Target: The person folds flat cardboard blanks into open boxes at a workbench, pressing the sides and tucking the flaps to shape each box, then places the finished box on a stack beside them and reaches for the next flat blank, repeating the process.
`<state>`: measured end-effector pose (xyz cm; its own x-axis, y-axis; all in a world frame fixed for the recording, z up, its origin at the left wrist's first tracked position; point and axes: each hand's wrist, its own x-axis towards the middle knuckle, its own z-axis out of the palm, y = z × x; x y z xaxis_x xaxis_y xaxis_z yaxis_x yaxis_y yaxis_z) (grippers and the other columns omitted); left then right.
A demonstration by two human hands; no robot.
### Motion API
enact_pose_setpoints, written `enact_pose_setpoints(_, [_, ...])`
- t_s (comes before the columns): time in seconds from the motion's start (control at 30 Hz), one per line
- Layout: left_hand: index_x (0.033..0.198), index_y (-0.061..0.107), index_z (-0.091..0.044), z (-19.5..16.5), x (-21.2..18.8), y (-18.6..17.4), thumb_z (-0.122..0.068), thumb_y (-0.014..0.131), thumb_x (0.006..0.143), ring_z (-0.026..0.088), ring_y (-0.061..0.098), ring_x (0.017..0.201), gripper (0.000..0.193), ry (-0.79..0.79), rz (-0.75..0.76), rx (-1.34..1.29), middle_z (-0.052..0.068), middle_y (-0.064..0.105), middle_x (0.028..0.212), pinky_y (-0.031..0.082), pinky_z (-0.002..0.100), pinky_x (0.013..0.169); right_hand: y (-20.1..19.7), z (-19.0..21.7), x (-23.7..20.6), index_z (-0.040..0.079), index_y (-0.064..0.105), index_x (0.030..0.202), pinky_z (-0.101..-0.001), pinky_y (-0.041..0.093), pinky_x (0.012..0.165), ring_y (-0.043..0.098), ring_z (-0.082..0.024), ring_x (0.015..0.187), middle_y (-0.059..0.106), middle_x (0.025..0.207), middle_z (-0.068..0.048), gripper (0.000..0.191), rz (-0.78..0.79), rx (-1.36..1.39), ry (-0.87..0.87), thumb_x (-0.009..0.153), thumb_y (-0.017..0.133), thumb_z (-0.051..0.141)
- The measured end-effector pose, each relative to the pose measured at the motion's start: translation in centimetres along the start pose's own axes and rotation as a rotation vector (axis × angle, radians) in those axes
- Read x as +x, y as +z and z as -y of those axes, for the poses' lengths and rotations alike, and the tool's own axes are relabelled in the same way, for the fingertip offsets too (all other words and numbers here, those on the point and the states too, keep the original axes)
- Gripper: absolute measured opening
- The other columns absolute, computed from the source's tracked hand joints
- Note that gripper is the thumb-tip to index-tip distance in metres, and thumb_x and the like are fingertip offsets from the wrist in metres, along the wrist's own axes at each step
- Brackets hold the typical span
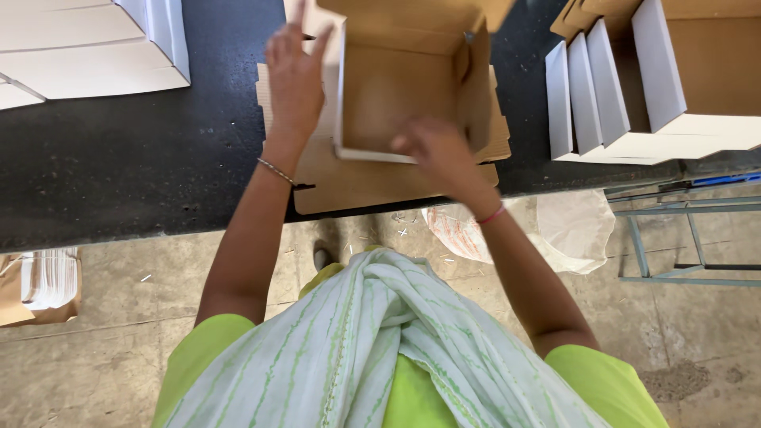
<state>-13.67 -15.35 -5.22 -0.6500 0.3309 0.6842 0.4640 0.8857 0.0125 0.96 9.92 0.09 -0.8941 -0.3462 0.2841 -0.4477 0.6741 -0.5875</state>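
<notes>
A half-folded cardboard box (400, 87), brown inside and white outside, stands on a stack of flat cardboard blanks (357, 182) on the black worktable (135, 158). My left hand (295, 75) lies flat against the box's left wall, fingers together and pointing away from me. My right hand (436, 150) grips the box's near edge, fingers curled over its rim. A thin bracelet is on my left wrist, a pink band on my right.
Flat white blanks (87, 47) lie at the table's far left. Several folded white boxes (634, 87) stand nested at the right. Below the table edge are a concrete floor, white sacks (571, 230), a blue metal frame (690, 238) and a bundle of sheets (47, 277).
</notes>
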Motion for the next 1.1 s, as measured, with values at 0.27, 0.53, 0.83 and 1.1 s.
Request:
enact_pose_setpoints(0.27, [0.117, 0.068, -0.008, -7.7, -4.2, -3.6, -0.025, 0.083, 0.080, 0.031, 0.053, 0.129, 0.043, 0.108, 0.263, -0.557, 0.008, 0.064, 0.128, 0.025, 0.059, 0.117, -7.7, -9.1, 1.0, 0.008, 0.071, 0.123, -0.0443, 0.042, 0.116, 0.050, -0.035, 0.143, 0.065, 0.147, -0.007, 0.042, -0.260, -0.638, -0.156, 0.085, 0.069, -0.008])
enact_pose_setpoints(0.53, [0.086, 0.078, -0.019, -4.0, -4.2, -5.1, -0.013, 0.075, 0.078, 0.030, 0.052, 0.134, 0.011, 0.051, 0.308, -0.103, 0.008, 0.066, 0.133, 0.020, 0.056, 0.117, -6.8, -5.6, -3.0, 0.012, 0.072, 0.106, -0.0466, 0.039, 0.116, 0.050, -0.032, 0.139, 0.061, 0.145, -0.005, 0.032, -0.032, -0.530, -0.239, 0.076, 0.085, 0.014])
enact_pose_setpoints(0.83, [0.100, 0.075, 0.000, -11.2, -5.1, -10.7, -0.052, 0.073, 0.091, 0.030, 0.063, 0.103, 0.053, -0.113, 0.407, -0.524, 0.012, 0.066, 0.104, 0.054, 0.043, 0.084, -5.9, -4.1, -2.5, 0.011, 0.076, 0.109, -0.0378, 0.055, 0.081, 0.069, -0.026, 0.098, 0.072, 0.109, -0.003, 0.020, 0.041, -0.568, -0.063, 0.089, 0.074, 0.010])
enact_pose_setpoints(1.1, [0.088, 0.076, -0.003, -13.2, -5.3, -8.3, -0.034, 0.072, 0.092, 0.031, 0.064, 0.100, 0.032, -0.158, 0.574, -0.543, 0.012, 0.065, 0.101, 0.054, 0.046, 0.082, -5.0, -5.6, -1.5, 0.018, 0.081, 0.102, -0.0404, 0.056, 0.075, 0.071, -0.027, 0.091, 0.075, 0.095, -0.003, 0.026, 0.214, -0.633, -0.058, 0.088, 0.065, 0.002])
